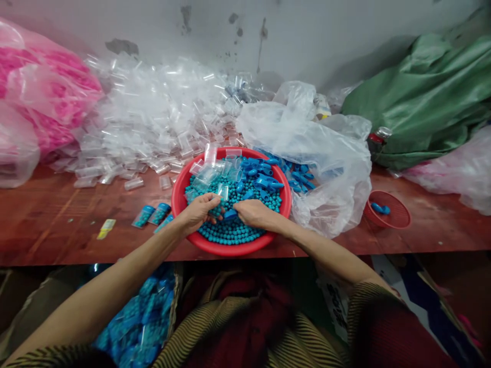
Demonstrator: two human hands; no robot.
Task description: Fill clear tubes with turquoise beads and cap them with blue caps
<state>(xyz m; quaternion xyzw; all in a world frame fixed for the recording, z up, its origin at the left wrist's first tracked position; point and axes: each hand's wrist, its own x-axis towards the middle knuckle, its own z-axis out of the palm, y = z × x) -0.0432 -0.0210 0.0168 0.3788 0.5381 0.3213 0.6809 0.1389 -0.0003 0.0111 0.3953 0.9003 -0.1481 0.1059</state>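
Grey, patchily stained wall (pixel 215 36) rises behind a reddish-brown counter (pixel 69 240), and along its foot lies a broad pile of clear plastic tubes (pixel 153 107). At the far left bulges a see-through bag of pink pieces (pixel 46 97); at the right a green sack (pixel 418 102) leans, with paler plastic sheeting in front of it. Near the middle of the counter's front edge sits a red basin (pixel 226 250) filled with turquoise beads (pixel 233 236), with loose clear tubes lying on the beads toward the back left and a cluster of blue pieces (pixel 264 180) toward the back right. Both hands work over the basin, close together. The person's left hand (pixel 203 210) has its fingers closed around a clear tube (pixel 223 191), while the right hand (pixel 251 212), fingers curled in, grips a blue piece (pixel 230 214) just beside it. Left of the basin, blue-ended tubes of beads (pixel 144 216) lie on the counter, near a yellow-and-white slip (pixel 106 228). Right of the basin, a crumpled clear bag (pixel 326 163) spreads beside more blue pieces, and a small red basket (pixel 399 219) holds a few blue bits.
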